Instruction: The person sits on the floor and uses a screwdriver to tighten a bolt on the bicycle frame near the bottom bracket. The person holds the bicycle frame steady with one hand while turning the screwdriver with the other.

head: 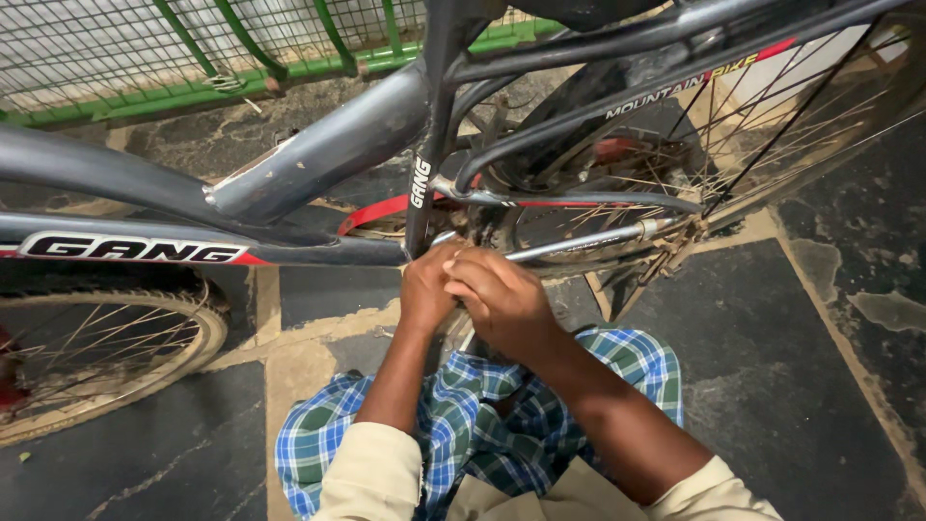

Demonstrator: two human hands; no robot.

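Note:
A dark grey bicycle frame stands across the view, its seat tube coming down to the crank area. My left hand and my right hand are pressed together just below that junction, fingers curled around something at the bottom bracket that the hands hide. The right hand lies partly over the left. A silver chainstay runs right from the hands toward the rear wheel. My knees in blue checked cloth are under my forearms.
The front wheel sits at the left on a dark stone floor with tan joints. A green metal mesh fence runs along the back. A red chain guard shows behind the seat tube.

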